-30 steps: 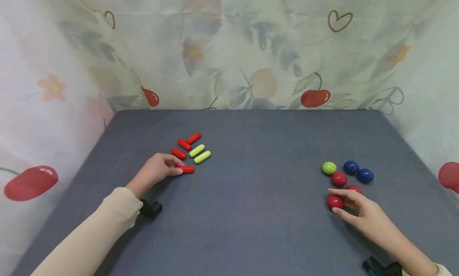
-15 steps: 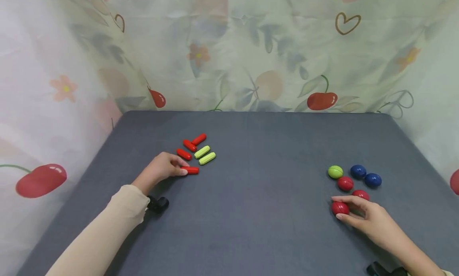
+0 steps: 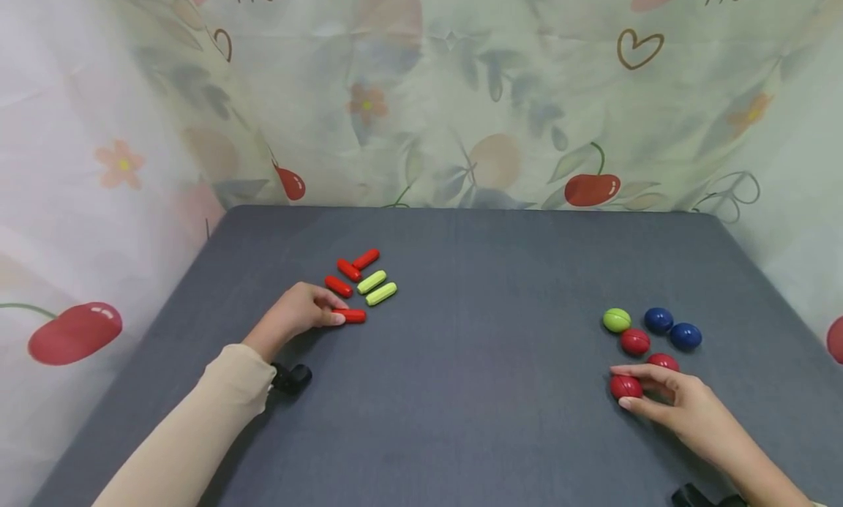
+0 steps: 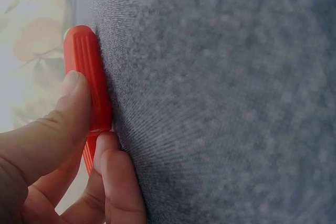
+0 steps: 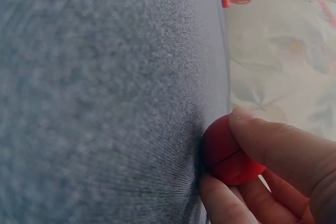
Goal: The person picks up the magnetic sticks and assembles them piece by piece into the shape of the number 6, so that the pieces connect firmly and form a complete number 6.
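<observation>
On the left of the table, my left hand (image 3: 301,309) pinches a short red ridged stick with rounded ends (image 3: 352,316) between thumb and fingers. In the left wrist view the stick (image 4: 86,72) lies along the cloth, thumb on one side, fingertips at its lower part. Behind it are more red sticks (image 3: 339,286) and two yellow-green ones (image 3: 381,294). Over on the right, my right hand (image 3: 685,401) pinches a red ball (image 3: 626,387). The right wrist view shows a seam round this ball (image 5: 228,153), its underside right at the cloth. Another red ball (image 3: 663,361) is partly hidden behind the fingers.
Beyond the right hand sit a third red ball (image 3: 635,342), a green ball (image 3: 617,320) and two blue balls (image 3: 658,320). A dark grey cloth (image 3: 474,390) covers the table. Printed fabric (image 3: 448,90) hangs along the back and both sides.
The head view has shifted a little, so everything appears slightly farther right and lower. Both hands stay in place, still holding the red stick and the red ball.
</observation>
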The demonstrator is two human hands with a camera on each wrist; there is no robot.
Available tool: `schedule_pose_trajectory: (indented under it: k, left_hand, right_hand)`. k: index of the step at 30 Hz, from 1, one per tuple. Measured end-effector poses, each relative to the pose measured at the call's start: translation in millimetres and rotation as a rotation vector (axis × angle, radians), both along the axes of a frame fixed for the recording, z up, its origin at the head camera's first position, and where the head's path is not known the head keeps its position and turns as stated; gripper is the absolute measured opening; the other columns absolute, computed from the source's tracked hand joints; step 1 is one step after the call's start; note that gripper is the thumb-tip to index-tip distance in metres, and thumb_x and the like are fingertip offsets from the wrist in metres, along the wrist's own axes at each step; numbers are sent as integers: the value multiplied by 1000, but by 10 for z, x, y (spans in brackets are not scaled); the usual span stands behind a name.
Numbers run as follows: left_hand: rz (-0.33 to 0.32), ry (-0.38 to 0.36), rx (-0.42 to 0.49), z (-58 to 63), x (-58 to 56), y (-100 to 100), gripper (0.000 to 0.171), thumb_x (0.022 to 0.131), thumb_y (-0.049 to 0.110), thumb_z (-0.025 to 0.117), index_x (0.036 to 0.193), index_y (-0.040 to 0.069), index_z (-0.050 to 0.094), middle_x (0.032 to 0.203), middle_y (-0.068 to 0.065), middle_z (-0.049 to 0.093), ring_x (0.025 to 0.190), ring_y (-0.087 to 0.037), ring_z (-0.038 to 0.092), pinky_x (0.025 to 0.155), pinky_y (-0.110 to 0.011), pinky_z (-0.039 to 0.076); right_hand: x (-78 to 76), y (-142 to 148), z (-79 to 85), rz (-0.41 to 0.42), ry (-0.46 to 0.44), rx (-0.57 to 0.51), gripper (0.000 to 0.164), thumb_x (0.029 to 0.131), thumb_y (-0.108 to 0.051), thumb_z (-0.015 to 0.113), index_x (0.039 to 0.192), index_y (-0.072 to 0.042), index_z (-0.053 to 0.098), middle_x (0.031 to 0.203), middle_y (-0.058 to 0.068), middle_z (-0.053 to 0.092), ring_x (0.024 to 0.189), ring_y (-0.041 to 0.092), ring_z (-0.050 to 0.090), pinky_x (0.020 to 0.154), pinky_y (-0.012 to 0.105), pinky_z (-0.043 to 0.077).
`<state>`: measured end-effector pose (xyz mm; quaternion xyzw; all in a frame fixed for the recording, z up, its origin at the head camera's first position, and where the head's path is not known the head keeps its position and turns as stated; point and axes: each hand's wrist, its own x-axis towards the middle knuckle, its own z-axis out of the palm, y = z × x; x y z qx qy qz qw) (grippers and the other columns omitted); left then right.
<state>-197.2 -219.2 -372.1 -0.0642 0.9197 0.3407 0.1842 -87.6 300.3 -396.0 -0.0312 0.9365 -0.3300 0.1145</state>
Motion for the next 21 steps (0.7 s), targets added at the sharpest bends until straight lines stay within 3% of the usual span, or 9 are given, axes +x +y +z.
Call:
schedule_pose_trajectory:
  k: [9,15,18,21]
  left_hand:
    - [8,-19,27,35,26,14,24,83,20,77,105,11,74,97,-3,66,87,-18,53,70,-25,43]
    - [12,-29,45,-15,9,-7,26,84,21,77,107,10,73,102,-5,65,91,-20,53,70,-25,44]
    - [13,-33,50,-30,-5,-10,27,84,21,76,108,9,73,101,-4,65,90,-19,53,69,-26,44]
    - [7,-37,53,-20,-6,-9,28,84,20,77,108,8,72,98,-3,65,85,-18,55,68,-26,45]
  right_hand:
    - [-15,3,10,-10,-32,-28,53,83,-38,75,128,-12,63,132,18,59,118,28,60,75,9,46]
    - [-18,3,13,-7,-40,-42,53,83,-38,75,128,-12,62,130,15,61,115,26,61,75,9,46]
    - [-18,7,12,-7,-40,-54,53,83,-37,75,128,-12,62,129,14,62,111,15,63,75,10,46]
    - [-14,11,11,-7,-31,-63,53,83,-37,75,128,-12,63,129,13,62,106,-6,60,76,9,45]
